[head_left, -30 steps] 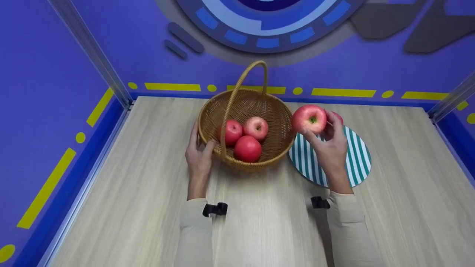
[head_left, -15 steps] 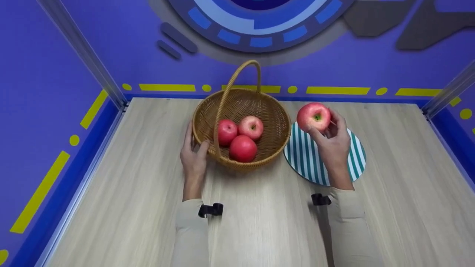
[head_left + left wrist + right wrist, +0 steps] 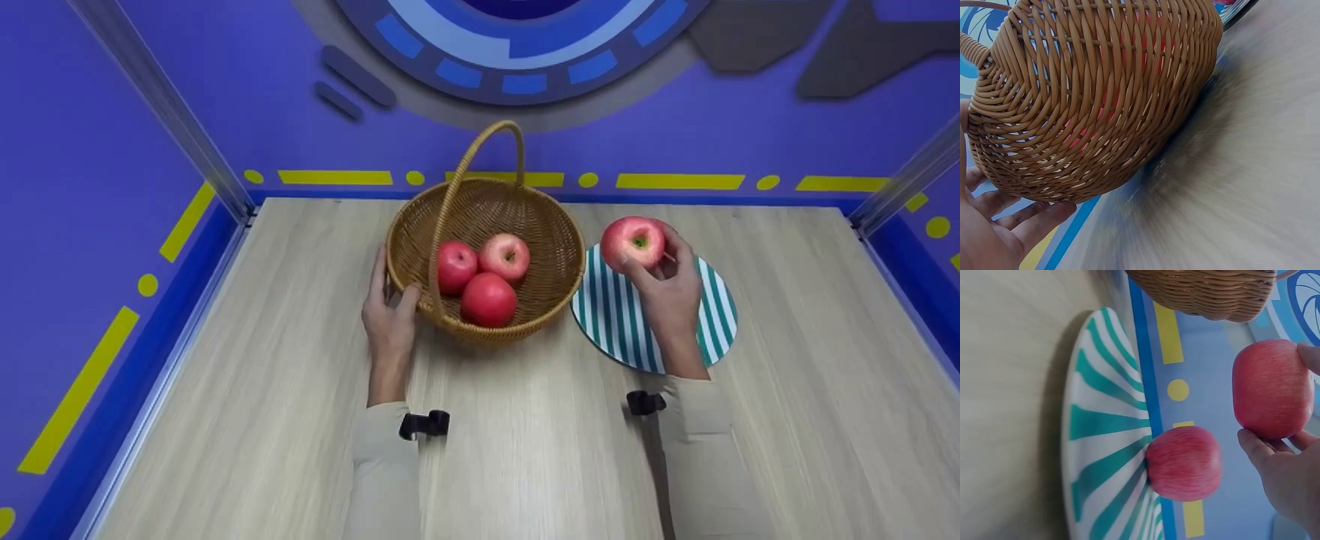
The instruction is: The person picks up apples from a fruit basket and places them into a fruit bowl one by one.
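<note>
A wicker basket (image 3: 551,300) with a tall arched handle stands on the table, and three red apples (image 3: 488,300) lie together inside it. My left hand (image 3: 390,322) grips its left side, thumb at the rim and fingers against the outer weave, as the left wrist view shows. To the right of the basket, my right hand (image 3: 671,300) holds another red apple (image 3: 630,244) between thumb and fingers, raised above a round plate (image 3: 607,315) with green and white stripes. In the right wrist view, one more apple (image 3: 1184,464) rests on that plate; in the head view the hand hides it.
A pale wood-grain table (image 3: 510,435) carries everything. Blue printed panels (image 3: 660,142) rise behind it and at both sides, joined by metal corner posts (image 3: 180,127). The basket's handle (image 3: 457,187) arches high over its opening.
My right hand has shifted slightly right with its apple, so a gap now shows between apple and basket rim. The head view has swung a little. The left hand stays on the basket.
</note>
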`<state>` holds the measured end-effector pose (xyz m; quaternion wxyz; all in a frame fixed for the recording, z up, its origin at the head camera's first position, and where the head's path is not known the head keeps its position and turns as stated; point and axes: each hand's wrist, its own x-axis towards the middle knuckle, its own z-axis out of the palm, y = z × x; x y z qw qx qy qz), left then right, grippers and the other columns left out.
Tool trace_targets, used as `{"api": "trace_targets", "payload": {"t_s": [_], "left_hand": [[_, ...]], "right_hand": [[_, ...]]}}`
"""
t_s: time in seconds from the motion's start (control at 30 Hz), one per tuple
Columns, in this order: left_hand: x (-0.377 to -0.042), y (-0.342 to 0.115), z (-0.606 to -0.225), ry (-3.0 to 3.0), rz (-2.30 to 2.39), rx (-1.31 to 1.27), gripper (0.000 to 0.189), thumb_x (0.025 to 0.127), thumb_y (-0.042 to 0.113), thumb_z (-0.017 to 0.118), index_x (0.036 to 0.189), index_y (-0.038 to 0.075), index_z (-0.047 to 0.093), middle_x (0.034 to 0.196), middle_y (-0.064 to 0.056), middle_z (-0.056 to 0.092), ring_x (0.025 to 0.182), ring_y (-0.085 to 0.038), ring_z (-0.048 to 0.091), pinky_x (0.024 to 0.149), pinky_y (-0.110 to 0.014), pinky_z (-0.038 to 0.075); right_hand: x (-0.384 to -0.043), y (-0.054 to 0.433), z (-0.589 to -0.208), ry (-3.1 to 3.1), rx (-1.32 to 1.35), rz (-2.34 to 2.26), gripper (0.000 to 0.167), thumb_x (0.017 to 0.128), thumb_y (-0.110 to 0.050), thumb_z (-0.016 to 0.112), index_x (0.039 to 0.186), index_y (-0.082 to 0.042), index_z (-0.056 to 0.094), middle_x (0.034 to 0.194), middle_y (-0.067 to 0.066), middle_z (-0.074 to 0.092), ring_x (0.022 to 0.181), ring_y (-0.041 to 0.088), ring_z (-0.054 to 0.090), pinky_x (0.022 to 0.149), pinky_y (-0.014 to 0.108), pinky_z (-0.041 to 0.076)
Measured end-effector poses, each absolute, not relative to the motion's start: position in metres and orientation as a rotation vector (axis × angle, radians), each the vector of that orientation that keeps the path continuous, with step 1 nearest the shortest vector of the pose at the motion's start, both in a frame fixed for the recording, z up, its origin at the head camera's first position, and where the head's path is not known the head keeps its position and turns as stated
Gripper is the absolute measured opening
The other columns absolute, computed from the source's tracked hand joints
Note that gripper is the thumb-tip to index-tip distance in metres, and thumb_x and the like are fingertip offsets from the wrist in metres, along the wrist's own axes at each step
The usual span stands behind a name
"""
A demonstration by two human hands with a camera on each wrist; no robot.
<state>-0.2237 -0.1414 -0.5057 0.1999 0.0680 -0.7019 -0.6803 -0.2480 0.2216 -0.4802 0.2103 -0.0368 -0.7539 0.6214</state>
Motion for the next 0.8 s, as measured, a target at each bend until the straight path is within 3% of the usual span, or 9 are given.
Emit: {"api": "trace_targets", "payload": {"t_s": [0.33, 0.8], "left_hand": [[-0.224, -0.141, -0.505, -1.947, -1.943, 0.206, 0.080, 0.091, 0.011, 0.063, 0.167, 0.024, 0.039, 0.169, 0.000, 0.036, 0.145, -0.027, 0.046, 0.113, -0.041, 0.046], [-0.224, -0.141, -0.505, -1.953, -1.925, 0.182, 0.080, 0.091, 0.012, 0.063, 0.167, 0.021, 0.039, 0.169, 0.000, 0.037, 0.145, -0.028, 0.047, 0.114, -0.041, 0.046]], "right_hand": [[-0.249, 0.221, -0.491, -2.263, -0.233, 1.689, 0.086, 0.094, -0.029, 0.083, 0.164, -0.009, 0.037, 0.157, 0.010, 0.048, 0.135, 0.026, 0.049, 0.111, 0.038, 0.049], [-0.254, 0.224, -0.502, -2.353, -0.266, 1.678, 0.077, 0.096, -0.022, 0.078, 0.161, -0.004, 0.040, 0.153, 0.016, 0.050, 0.131, 0.028, 0.050, 0.112, 0.039, 0.048]]}}
